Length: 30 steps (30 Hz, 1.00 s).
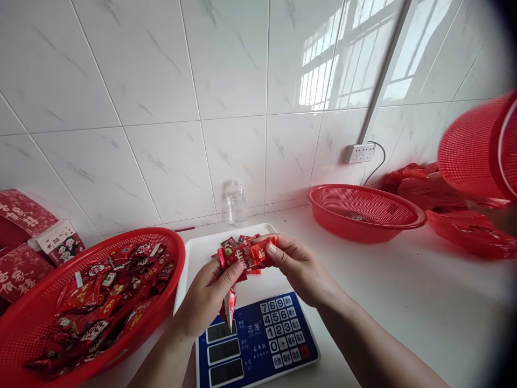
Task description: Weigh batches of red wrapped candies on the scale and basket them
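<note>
Both hands meet above the white pan of a weighing scale (194,253). My left hand (208,299) is closed on a bunch of red wrapped candies (238,256), with one more wrapper hanging below the fingers. My right hand (293,264) pinches the right end of the same bunch between thumb and fingers. The scale's blue keypad panel (258,339) faces me beneath the hands. At the left stands a red mesh basket (24,323) filled with several red candy packets.
Another red mesh basket (363,213), nearly bare, stands at the back right. Red bags (424,186) lie beyond it, and a blurred red basket (476,145) hangs at the right edge. A clear bottle (238,205) stands against the tiled wall. Red gift boxes (24,237) lie far left.
</note>
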Each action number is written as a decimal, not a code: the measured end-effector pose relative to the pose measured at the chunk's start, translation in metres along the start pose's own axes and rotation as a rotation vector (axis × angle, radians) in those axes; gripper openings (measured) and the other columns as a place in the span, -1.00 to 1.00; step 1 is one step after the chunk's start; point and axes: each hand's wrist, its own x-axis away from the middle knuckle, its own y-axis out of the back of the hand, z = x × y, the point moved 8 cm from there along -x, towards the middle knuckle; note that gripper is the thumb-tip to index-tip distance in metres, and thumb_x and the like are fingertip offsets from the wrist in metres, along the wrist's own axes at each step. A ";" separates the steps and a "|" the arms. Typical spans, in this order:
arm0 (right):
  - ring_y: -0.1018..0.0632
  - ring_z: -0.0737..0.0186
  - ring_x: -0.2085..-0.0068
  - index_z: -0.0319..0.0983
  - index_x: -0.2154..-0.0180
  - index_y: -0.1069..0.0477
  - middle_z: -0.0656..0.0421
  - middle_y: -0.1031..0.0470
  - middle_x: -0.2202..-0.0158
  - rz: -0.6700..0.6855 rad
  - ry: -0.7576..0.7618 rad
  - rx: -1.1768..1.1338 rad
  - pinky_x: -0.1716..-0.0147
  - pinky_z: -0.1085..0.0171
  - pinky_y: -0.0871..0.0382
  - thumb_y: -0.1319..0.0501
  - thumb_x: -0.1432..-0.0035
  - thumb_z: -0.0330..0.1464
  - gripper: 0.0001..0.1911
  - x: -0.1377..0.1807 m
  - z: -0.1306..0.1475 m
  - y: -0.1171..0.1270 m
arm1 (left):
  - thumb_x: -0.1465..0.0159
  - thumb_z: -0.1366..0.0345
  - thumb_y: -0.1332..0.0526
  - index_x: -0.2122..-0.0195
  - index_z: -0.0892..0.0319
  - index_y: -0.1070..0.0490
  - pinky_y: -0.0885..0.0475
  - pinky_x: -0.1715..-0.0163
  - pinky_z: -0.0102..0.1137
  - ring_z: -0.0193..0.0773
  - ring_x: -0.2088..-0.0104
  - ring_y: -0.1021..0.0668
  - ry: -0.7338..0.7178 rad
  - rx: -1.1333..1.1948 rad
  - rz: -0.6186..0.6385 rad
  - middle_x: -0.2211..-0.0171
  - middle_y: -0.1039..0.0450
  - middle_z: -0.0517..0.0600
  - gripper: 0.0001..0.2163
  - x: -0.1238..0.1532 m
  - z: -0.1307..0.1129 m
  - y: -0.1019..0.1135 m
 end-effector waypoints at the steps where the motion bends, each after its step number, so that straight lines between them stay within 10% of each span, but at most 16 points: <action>1: -0.54 0.33 0.31 -0.11 0.18 -0.55 0.20 -0.58 0.31 -0.037 0.005 0.019 0.19 0.26 -0.42 -0.21 -0.25 -0.20 -0.79 0.000 0.001 0.004 | -0.20 -0.05 -0.22 0.26 0.17 -0.44 -0.20 0.73 -0.55 -0.42 0.66 -0.33 -0.001 0.039 -0.046 0.62 -0.33 -0.13 -0.64 0.000 -0.001 0.006; 9: -0.58 0.25 0.25 -0.13 0.12 -0.52 0.14 -0.61 0.26 -0.301 0.211 0.319 0.32 0.25 -0.50 -0.23 -0.21 -0.19 -0.76 0.007 0.038 0.040 | -0.08 0.07 -0.32 0.46 0.18 -0.35 -0.27 0.71 -0.51 -0.36 0.66 -0.40 -0.107 0.362 -0.390 0.67 -0.37 -0.13 -0.72 0.002 -0.021 0.056; 19: -0.60 0.21 0.22 -0.09 0.05 -0.46 0.18 -0.59 0.20 -0.649 0.570 1.057 0.20 0.13 -0.52 -0.22 -0.22 -0.37 -0.75 0.053 0.109 0.047 | -0.12 0.05 -0.30 0.46 0.19 -0.37 -0.26 0.72 -0.51 -0.35 0.63 -0.43 -0.130 0.322 -0.357 0.65 -0.38 -0.11 -0.71 -0.001 -0.025 0.051; 30: -0.55 0.02 0.14 -0.13 0.08 -0.52 0.05 -0.53 0.09 -1.038 0.499 1.432 0.22 0.06 -0.48 -0.14 -0.26 -0.36 -0.75 0.070 0.142 0.095 | -0.10 -0.01 -0.32 0.38 0.20 -0.42 -0.24 0.71 -0.51 -0.31 0.62 -0.45 -0.102 0.277 -0.353 0.68 -0.36 -0.11 -0.66 0.001 -0.024 0.049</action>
